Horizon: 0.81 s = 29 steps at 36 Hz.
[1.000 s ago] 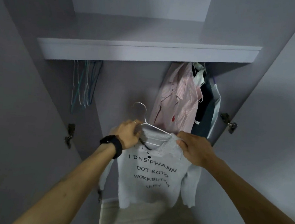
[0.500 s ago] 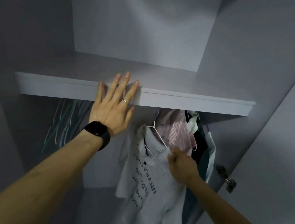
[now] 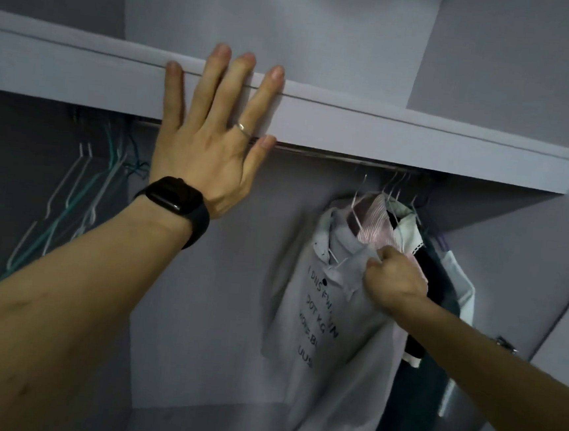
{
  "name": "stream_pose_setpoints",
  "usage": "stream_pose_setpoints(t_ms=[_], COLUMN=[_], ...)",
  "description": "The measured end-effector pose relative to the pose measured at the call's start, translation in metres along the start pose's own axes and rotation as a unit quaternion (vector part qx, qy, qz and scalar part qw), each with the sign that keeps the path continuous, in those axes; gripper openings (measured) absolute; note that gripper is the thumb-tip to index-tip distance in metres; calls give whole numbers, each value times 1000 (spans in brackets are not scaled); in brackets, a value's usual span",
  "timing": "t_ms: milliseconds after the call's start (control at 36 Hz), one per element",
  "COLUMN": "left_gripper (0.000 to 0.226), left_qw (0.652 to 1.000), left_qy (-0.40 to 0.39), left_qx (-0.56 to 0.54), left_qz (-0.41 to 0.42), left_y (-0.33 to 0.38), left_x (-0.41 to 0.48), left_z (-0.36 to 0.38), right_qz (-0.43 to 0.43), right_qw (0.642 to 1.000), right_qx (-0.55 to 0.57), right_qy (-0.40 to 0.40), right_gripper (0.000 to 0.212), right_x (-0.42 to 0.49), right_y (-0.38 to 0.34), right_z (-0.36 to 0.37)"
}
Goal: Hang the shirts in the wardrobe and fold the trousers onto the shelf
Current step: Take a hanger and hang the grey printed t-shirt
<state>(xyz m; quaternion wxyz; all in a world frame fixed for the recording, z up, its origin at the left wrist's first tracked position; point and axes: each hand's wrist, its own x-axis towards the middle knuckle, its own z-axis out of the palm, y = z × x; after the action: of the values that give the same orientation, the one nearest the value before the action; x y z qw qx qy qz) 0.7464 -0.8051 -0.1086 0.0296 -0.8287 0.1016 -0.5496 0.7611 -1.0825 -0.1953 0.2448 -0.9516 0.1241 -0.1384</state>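
Pressing open left hand (image 3: 202, 153) flat on the long pale grey shelf (image 3: 387, 128) edge. Gripping the hanging white shirt with black letters (image 3: 348, 375) in right hand (image 3: 396, 280).

One head-worn camera stands close before the wardrobe (image 3: 216, 312) and faces upward; the shelf (image 3: 420, 138) lies under the fingers (image 3: 219, 82) of the left hand (image 3: 206, 146), the rail (image 3: 333, 156) just below them.

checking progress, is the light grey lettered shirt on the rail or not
Probably hanging: the light grey lettered shirt has its white wire hanger at the metal rail, contact blurred; right hand grips it.
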Motion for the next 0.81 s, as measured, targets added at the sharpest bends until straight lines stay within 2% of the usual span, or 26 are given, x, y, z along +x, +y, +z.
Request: stream_pose_setpoints(t_ms=[56,167,333,472,639,806], left_gripper=[65,65,65,64,64,65], left_qw=[1000,999,998,996,993,992], left_qy=[17,39,65,84,110,118], left_qx=[10,15,-1,-9,0,-12], left_qz=[-3,-13,-19,-28,-36,-42], left_y=[3,7,7,14,9,12], left_x=[0,-4,-5,-2,-2,-2], left_z=[3,10,14,17,22,26], right_qz=[6,-12,-11,37,87,30], right_qw=[1000,997,998,995,988,992], right_qx=[9,4,-42,-67,-99,-120], right_qy=[29,70,48,59,81,38], right_gripper=[26,22,40,53,44,31], right_x=[5,13,44,63,85,88], right_y=[0,-8,-36,-19,16,22], right_z=[0,8,29,34,22,22])
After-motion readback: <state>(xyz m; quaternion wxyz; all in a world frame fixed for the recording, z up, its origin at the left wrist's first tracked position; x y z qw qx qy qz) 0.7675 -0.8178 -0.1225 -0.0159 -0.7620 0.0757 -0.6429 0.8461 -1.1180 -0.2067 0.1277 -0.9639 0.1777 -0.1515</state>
